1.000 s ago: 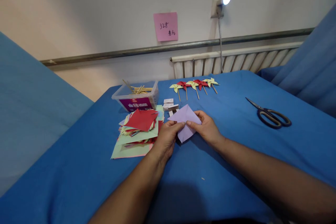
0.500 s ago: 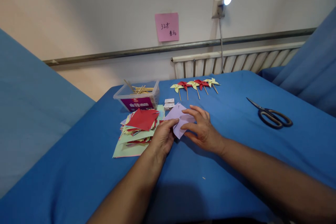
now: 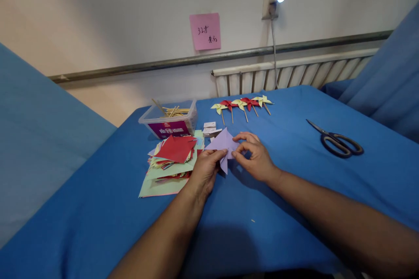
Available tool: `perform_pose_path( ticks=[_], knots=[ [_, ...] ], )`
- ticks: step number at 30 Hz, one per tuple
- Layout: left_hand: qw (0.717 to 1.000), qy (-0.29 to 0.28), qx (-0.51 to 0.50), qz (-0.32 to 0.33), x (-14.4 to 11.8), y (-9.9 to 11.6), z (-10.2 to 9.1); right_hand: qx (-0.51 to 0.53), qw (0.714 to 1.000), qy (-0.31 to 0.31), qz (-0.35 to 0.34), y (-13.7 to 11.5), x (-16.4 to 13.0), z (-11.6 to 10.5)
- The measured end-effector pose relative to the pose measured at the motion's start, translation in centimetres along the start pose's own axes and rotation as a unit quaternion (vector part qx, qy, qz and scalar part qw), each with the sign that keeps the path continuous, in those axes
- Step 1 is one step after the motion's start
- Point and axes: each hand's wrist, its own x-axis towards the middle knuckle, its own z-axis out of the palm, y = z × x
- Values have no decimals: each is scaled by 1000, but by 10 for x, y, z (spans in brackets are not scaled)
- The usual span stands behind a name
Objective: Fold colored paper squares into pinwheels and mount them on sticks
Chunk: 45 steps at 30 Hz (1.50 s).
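Lilac paper: we have a lilac, pointed, creased sheet of paper (image 3: 222,140) between our two hands, lifted over the table's blue cloth (image 3: 281,231), one corner pointing away from us and another hanging down below our left thumb
Left hand: our left hand (image 3: 206,169) grips the sheet, the thumb pressed flat on its face near the middle and the other fingers mostly hidden behind it
Right hand: our right hand (image 3: 254,157) is at the sheet's right side, thumb and index finger a narrow space apart at the tips, with the lilac edge by them; we cannot tell whether they pinch it
Paper pile: just left of our left hand lies a loose stack of red, pale green and yellow paper sheets (image 3: 176,150), a red one on top
Small boxes: small white cardboard boxes (image 3: 209,128) sit just beyond the sheet
Stick tub: behind the pile stands a clear plastic tub with a purple label (image 3: 193,117), holding thin wooden sticks (image 3: 175,112)
Pinwheels: five pale yellow and red paper pinwheels on sticks (image 3: 240,104) lie in a row at the far edge
Scissors: black-handled metal scissors (image 3: 336,141) lie well to our right
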Motion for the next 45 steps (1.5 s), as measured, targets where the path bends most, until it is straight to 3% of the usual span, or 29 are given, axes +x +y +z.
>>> perform_pose_path(
  ticks=[8,22,45],
  knots=[
    [999,6,41,-6,7,-7,-6,-18,998,-25,49,2,1,1],
    [994,9,107,18,13,-13,-11,-67,997,-28,13,0,-1,0],
    [997,-21,72,16,11,-14,-10,-32,999,-5,10,1,1,0]
  ],
)
